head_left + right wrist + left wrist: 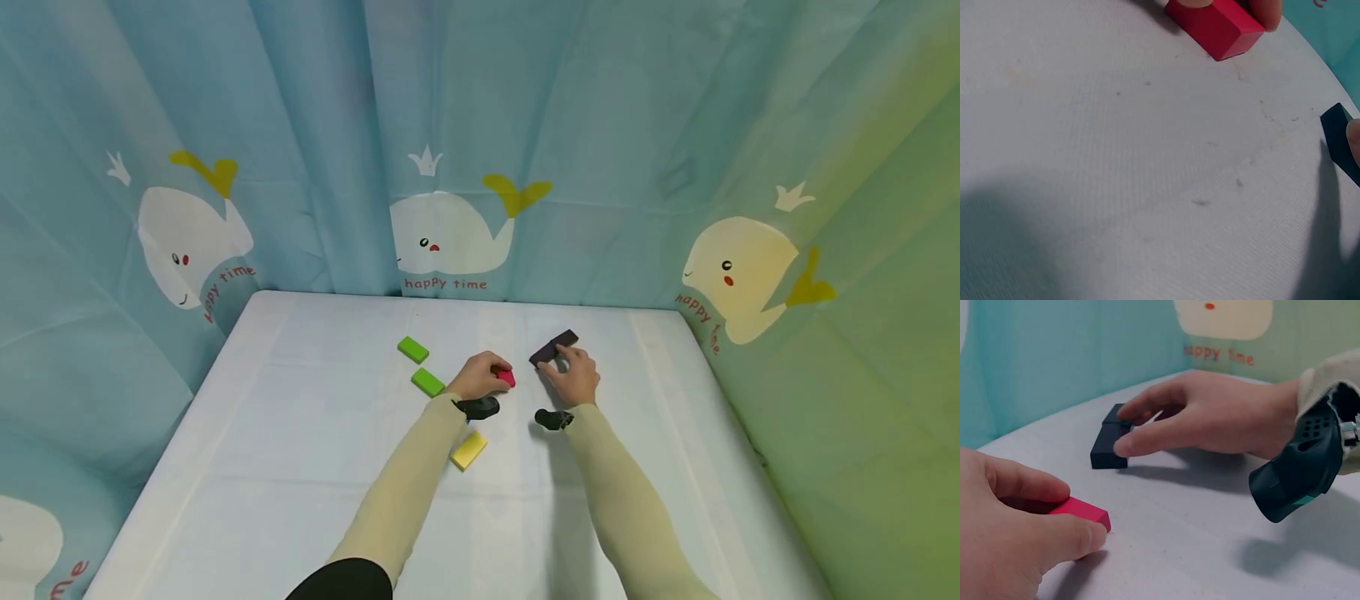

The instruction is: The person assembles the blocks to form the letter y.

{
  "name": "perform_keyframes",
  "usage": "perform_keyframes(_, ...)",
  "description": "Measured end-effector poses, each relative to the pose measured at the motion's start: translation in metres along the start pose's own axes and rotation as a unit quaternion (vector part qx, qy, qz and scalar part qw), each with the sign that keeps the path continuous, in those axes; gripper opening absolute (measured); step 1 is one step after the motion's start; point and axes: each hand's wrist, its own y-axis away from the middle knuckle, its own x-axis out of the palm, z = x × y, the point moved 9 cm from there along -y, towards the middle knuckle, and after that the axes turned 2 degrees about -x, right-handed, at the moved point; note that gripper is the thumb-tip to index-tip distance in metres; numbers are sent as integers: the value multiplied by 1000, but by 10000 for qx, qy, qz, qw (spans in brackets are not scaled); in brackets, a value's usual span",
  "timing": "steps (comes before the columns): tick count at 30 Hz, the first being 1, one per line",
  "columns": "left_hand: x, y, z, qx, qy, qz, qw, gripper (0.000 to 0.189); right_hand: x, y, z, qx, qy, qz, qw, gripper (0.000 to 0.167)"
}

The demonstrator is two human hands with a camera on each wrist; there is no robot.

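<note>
My left hand (476, 377) pinches a pinkish-red block (507, 378) between thumb and fingers. In the left wrist view one end of that red block (1088, 510) sticks out past the thumb, low over the white table. To the right, two black blocks lie end to end in a slanting row. My right hand (576, 379) has its thumb and a finger on the nearer black block (543, 356), the finger close to the joint with the farther black block (566, 337). Only a corner of the nearer black block (1107, 449) is covered by the thumb in the left wrist view.
Two green blocks (413, 349) lie left of my left hand. A yellow block (468, 451) rests nearer, beside the left forearm. A bit of blue shows under the left wrist, mostly hidden. Curtains with whales (450, 233) stand around the white table (315, 433).
</note>
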Motion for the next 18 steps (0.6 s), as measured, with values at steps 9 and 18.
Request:
perform_keyframes(9, -1, 0, 0, 18, -16, -34, 10000, 37, 4, -1, 0, 155, 294, 4, 9994, 72)
perform_keyframes(18, -4, 1, 1, -82, 111, -251, 9996, 34, 3, -4, 1, 174, 296, -5, 9994, 70)
